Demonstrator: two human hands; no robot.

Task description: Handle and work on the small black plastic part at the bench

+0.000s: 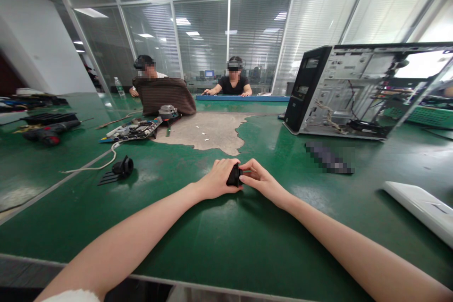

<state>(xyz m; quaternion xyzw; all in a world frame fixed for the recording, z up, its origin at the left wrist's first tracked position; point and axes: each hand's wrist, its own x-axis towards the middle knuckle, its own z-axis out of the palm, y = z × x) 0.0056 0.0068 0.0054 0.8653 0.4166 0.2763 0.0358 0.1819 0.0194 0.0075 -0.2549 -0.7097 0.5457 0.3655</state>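
Note:
A small black part (233, 176) is between my two hands, just above the green table (198, 240). My left hand (220, 179) is wrapped round its left side, with the fingers over the top and the thumb below. On its right side, the fingertips and thumb of my right hand (257, 177) pinch the edge. The fingers partly cover the part, so its full shape is hidden. To the left, a black piece with a round end and several prongs (122, 168) lies on the table.
An open computer case (339, 92) stands at the right, near a dark pixelated object (328, 158) and a white box (421, 207). Circuit boards (132, 130) and a white cable (113, 153) lie left. Two people sit across, one behind a brown cloth (163, 95).

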